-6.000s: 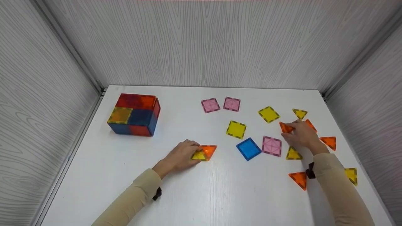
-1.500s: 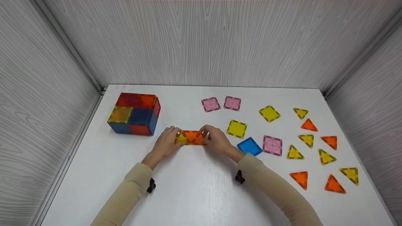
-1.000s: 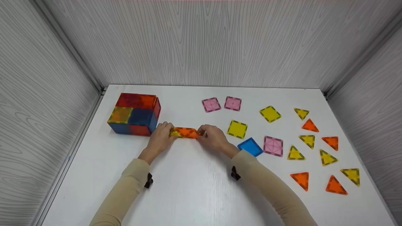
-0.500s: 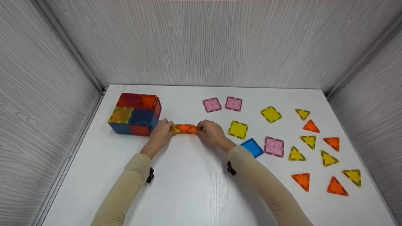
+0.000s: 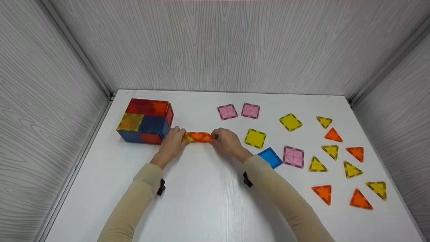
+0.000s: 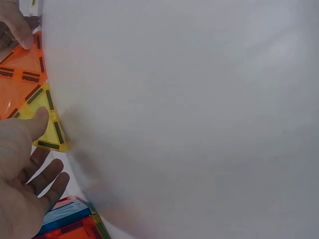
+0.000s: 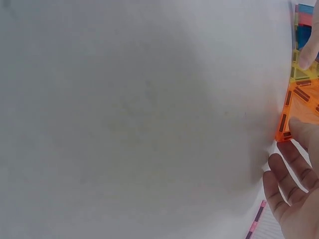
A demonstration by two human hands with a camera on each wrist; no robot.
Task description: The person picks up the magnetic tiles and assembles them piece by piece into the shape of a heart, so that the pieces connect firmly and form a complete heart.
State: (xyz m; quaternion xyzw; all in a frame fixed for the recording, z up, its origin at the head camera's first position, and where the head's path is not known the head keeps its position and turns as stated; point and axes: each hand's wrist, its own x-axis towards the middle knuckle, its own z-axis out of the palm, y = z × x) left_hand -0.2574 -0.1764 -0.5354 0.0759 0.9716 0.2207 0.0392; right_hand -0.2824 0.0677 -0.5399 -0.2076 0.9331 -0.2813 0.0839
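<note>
Both hands hold a short strip of translucent magnetic tiles [image 5: 200,137], triangles joined edge to edge. My left hand [image 5: 172,144] pinches its left end, a yellow triangle tile [image 6: 36,103], with the thumb on the near face. At the other end my right hand [image 5: 227,143] pinches an orange triangle tile [image 7: 298,105]. The strip looks tilted up on its long edge; whether it touches the table cannot be told. Just beside the left fingers stands a box built of red, blue and yellow tiles [image 5: 153,124].
Pink square tiles [image 5: 227,112], yellow square tiles [image 5: 255,138] and a blue square tile [image 5: 271,157] lie right of the hands, the blue one partly under the right sleeve. Several yellow triangles [image 5: 317,164] and orange triangles [image 5: 360,200] spread over the table's right side. Grey panels [image 5: 215,47] enclose the white table [image 5: 201,201].
The right hand has brought an orange triangle from the right to the strip in the left hand. Both hands then moved back and left, tipping the strip up. Over the last half second they barely move.
</note>
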